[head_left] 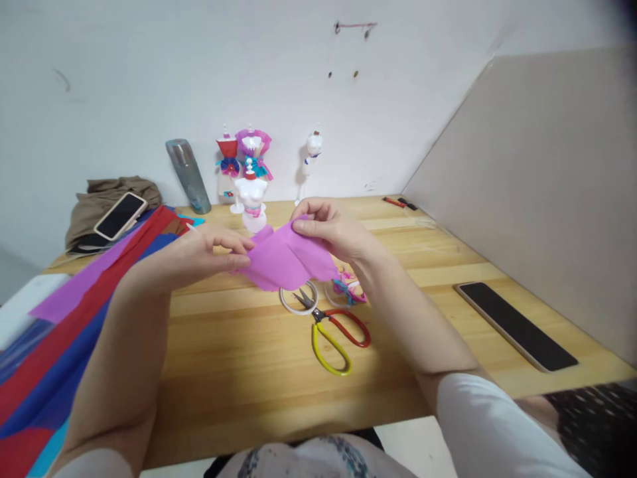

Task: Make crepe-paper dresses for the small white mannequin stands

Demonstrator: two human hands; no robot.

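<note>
A piece of purple crepe paper is stretched between my two hands above the table. My left hand pinches its left edge between thumb and fingers. At the upper right corner, my right hand grips the sheet with thumb and bent fingers. Below the paper lie scissors with one red and one yellow handle, their blades slightly apart over a white ring. Close by, partly behind my right wrist, is a small pink and blue decorated piece.
Mini dress forms with paper outfits stand by the wall, beside a grey bottle. On the left are coloured paper strips, a phone and brown cloth. Another phone lies right, near the partition.
</note>
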